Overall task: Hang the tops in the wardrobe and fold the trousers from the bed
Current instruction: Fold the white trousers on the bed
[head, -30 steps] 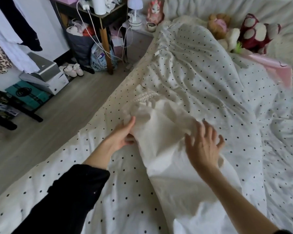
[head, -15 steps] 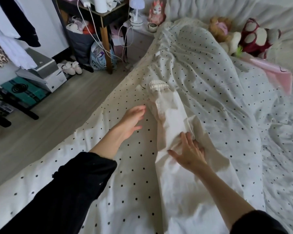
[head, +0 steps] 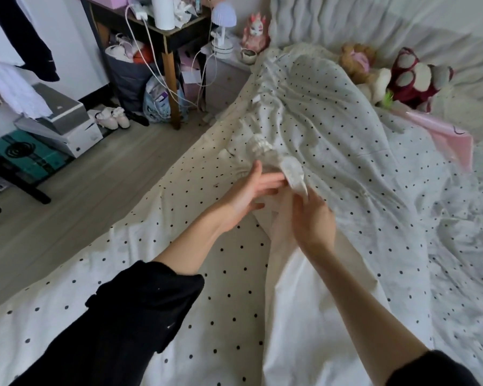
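- On bed (head: 346, 168): dotted duvet, rumpled;
- trousers (head: 299, 288): white, lying lengthwise along duvet, far end bunched;
- left hand (head: 251, 190): fingers straight, apart, touching cloth;
- right hand (head: 313, 215): pinching trouser edge;
- risk: bunched end may fold crooked if not smoothed.

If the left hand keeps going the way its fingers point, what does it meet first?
Probably the white trousers: the left hand points right and slightly up the bed, fingertips already at the bunched cloth beside the right hand. Depth is unclear; the dotted duvet lies beyond.
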### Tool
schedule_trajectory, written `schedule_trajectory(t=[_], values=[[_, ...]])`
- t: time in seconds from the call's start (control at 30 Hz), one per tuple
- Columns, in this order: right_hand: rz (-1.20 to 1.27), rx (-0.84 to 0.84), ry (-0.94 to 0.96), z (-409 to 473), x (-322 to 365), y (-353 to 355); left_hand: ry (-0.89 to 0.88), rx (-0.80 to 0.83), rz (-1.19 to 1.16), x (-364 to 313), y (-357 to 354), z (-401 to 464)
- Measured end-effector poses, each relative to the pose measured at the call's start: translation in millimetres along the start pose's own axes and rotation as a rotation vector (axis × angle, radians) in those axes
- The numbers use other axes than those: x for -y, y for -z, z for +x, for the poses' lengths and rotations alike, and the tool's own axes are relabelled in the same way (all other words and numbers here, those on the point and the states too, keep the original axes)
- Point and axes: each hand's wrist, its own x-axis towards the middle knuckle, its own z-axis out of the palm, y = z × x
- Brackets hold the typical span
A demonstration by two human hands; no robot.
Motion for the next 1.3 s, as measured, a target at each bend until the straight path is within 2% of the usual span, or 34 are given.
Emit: schedule_trajectory(t=[0.07,0.1,0.13,0.23,0.33,0.43,0.5,0.63,0.73,0.9,1.07,1.2,1.3], values=[[0.131,-0.035,-0.149,5,-10,7,-0.002,-0.349,0.015,3,3,4],[0.192,-0.037,-0.234,6,-15,11,0.048,-0.475,-0.006,7,5,7],[0.256,-0.03,-0.311,6,-20,15,0.12,-0.521,-0.024,12,8,8],[0.446,-0.038,-0.501,10,-32,26,0.34,-0.41,-0.041,28,5,11],[0.587,-0.08,-0.627,18,-39,40,0.385,-0.375,-0.08,35,-5,16],[0.635,-0.122,-0.624,21,-44,58,0.405,-0.345,-0.315,33,-9,26],[0.61,-0.099,-0.571,19,-49,67,0.414,-0.345,-0.307,28,-17,30],[0.567,-0.063,-0.441,15,-48,76,0.349,-0.504,0.019,26,-37,39],[0.525,-0.099,-0.373,15,-42,85,0.295,-0.569,-0.072,21,-32,26],[0.444,-0.065,-0.255,7,-19,101,0.272,-0.52,-0.204,9,-7,-30],[0.294,0.024,0.095,-46,28,108,0.206,-0.427,-0.407,-1,8,-113],[0.245,0.189,0.306,-116,58,88,0.204,-0.538,-0.501,13,28,-190],[0.185,0.36,0.422,-171,78,59,0.265,-0.719,-0.521,28,46,-245]])
